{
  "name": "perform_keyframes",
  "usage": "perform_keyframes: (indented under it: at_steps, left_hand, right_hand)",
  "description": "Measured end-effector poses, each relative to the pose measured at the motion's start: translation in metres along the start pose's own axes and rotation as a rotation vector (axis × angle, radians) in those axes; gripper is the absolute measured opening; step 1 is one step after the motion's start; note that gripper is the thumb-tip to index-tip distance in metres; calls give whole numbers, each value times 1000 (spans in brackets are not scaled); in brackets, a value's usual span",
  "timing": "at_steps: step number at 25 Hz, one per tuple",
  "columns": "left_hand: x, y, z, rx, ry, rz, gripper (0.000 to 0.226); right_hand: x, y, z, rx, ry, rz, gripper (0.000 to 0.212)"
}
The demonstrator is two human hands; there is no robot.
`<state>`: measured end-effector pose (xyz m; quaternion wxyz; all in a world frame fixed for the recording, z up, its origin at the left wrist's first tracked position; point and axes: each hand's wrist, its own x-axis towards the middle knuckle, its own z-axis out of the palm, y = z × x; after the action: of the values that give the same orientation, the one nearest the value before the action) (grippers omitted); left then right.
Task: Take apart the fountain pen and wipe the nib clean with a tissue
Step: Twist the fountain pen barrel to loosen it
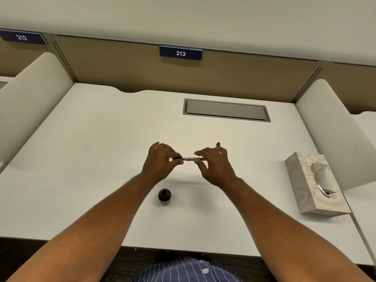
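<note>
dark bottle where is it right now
In the head view the dark bottle stands on the white desk, just nearer the person than the left hand holding the pen, well left of the tissue box.

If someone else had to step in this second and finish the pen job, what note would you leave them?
Left hand: pinches the left end of the fountain pen.
Right hand: pinches the right end. The pen is level, above the desk.
Small dark piece on the desk behind the right hand: perhaps the cap, too small to tell.
Ink bottle: stands on the desk, nearer the person.
Tissue box: on the right, with a tissue sticking out.
Done: pen picked up; no split in it shows.
Left: pull it apart, take a tissue, wipe the nib.
</note>
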<state>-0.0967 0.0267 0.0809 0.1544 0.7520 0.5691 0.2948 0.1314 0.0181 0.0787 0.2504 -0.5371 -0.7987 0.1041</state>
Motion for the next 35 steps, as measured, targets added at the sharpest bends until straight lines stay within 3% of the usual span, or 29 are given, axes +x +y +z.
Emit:
perform_keyframes:
  at_steps: [9, 16, 26, 35]
  left_hand:
    - [1, -3, 2, 28, -14, 15, 23]
    - [0, -4, 3, 33, -5, 13, 23]
    - [3, -8, 5, 17, 7, 29, 19]
    - [1, -5, 3, 13, 1, 13, 17]
  right_hand:
    - [3, -1, 2, 40, -29, 35, 13]
    - [2, -1, 0, 29, -30, 5, 29]
    - [4, -1, 1, 24, -9, 18, 14]
    - [3, -2, -3, 11, -7, -17, 37]
